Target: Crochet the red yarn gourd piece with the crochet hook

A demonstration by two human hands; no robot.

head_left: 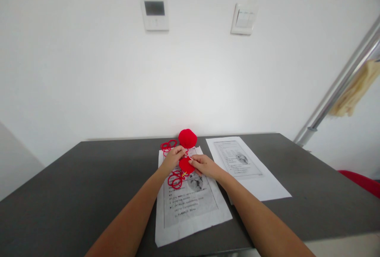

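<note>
A round red crochet piece (185, 165) hangs between my two hands, low over a printed sheet. My left hand (174, 157) is closed in a pinch at its upper edge, where yarn meets the work. Thumb and fingers of my right hand (205, 166) are closed around a thin, light crochet hook (189, 157), with the thumb by the piece. The hook's tip points toward my left fingertips; its exact contact is too small to tell. A small yellow item (184, 174) shows at the piece's lower edge. Loose red yarn (175, 180) lies in loops just below.
Behind my hands a red yarn ball (187, 138) sits against the wall, with more yarn loops (168, 145) beside it. The printed sheet (190, 209) lies under my forearms, a second sheet (267, 186) to the right. Both rest on the dark table (74, 193).
</note>
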